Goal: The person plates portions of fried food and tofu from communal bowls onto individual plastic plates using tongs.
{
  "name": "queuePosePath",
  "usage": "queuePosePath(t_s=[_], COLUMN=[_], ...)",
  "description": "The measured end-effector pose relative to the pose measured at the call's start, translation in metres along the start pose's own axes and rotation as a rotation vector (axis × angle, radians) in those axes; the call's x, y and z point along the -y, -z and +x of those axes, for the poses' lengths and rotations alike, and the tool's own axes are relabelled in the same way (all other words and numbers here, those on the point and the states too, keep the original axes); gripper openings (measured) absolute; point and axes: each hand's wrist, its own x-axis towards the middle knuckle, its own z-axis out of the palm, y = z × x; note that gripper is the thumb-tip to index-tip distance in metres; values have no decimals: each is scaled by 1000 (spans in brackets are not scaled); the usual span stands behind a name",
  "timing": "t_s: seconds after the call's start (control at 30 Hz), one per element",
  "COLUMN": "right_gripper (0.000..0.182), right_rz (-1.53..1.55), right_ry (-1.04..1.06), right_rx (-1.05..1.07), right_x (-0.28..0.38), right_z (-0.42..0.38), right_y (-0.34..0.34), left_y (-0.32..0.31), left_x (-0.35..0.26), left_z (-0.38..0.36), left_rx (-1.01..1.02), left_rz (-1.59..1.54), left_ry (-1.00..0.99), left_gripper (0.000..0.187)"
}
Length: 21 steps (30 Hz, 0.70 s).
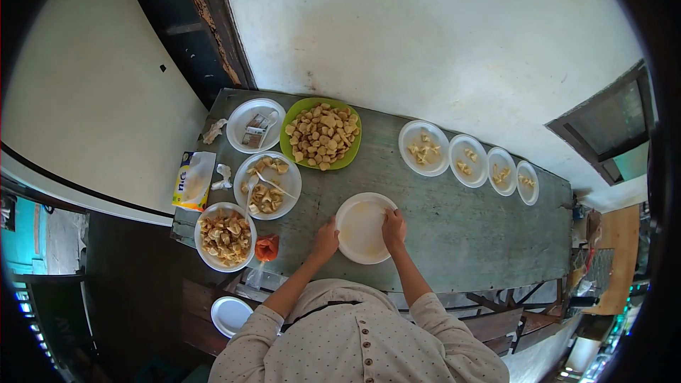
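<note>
In front of my body a white plate (363, 230) lies at the near side of the table, with a thin yellowish sheen over its bottom. My left hand (326, 239) grips its left rim. On the opposite side my right hand (392, 230) has its fingers closed at the right rim, partly covering it. Left of my hands sits an opened red-orange packet (267, 247). Beyond it, a plate of brown food pieces (225, 237) and a plate of pale folded pieces (267, 198) with a white spoon and fork stand close together.
A green bowl (286, 147) heaped with round brown pieces stands at the back, beside a plate with small packets (245, 143). Several plates of small pieces (423, 148) line the wall side to the right. A tissue pack (193, 180) lies at the left edge; a white plate (231, 315) rests lower, on the bench.
</note>
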Motion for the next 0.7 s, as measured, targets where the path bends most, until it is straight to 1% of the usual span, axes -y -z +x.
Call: queuePosePath(t_s=[0.07, 0.13, 0.27, 0.37, 0.43, 0.47, 0.53, 0.7], right_gripper=[13, 12, 12, 12, 13, 13, 13, 15], right_rz=[1, 19, 46, 61, 191, 191, 120, 123], right_ry=[-23, 9, -16, 45, 67, 70, 58, 116], right_rx=[-16, -51, -30, -37, -72, -68, 6, 32], right_x=[4, 9, 21, 26, 32, 35, 45, 65], right_z=[6, 12, 20, 23, 26, 26, 26, 20], right_y=[-7, -8, -11, -22, -28, -30, -29, -32], left_y=[2, 2, 3, 8, 8, 9, 9, 8], left_x=[-3, -3, -6, -12, -15, -17, -15, -14], left_z=[1, 2, 3, 1, 0, 0, 1, 2], left_rx=[7, 6, 28, 15, 11, 8, 5, 6], left_rz=[42, 51, 57, 73, 80, 88, 83, 67], left_ry=[32, 33, 57, 34, 47, 51, 47, 30], left_gripper=[46, 46, 47, 47, 47, 47, 47, 47])
